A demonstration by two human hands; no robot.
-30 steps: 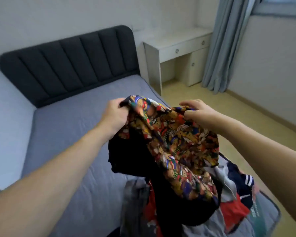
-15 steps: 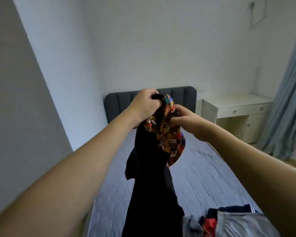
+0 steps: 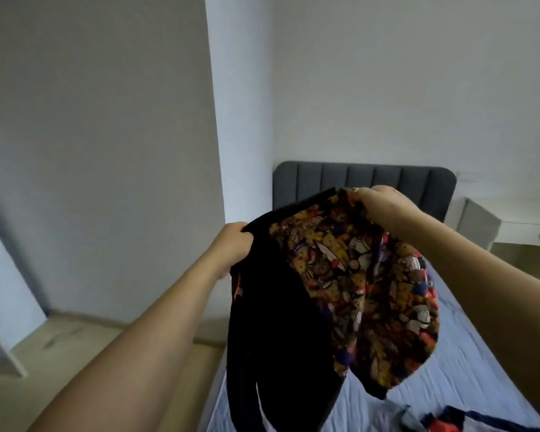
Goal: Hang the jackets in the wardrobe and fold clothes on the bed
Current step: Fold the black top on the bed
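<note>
You hold a black jacket [image 3: 278,322] with a colourful cartoon-print lining [image 3: 371,291] up in the air above the bed [image 3: 468,363]. Your left hand [image 3: 234,244] grips its black edge, and your right hand [image 3: 384,204] clutches the printed edge higher up. A pile of clothes [image 3: 468,422] lies on the grey sheet below, near the dark padded headboard [image 3: 362,179].

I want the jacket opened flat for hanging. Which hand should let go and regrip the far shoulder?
Probably the right hand: it pinches the patterned lining of the jacket near the collar, while the left hand grips the black edge bearing the hanging weight.
</note>
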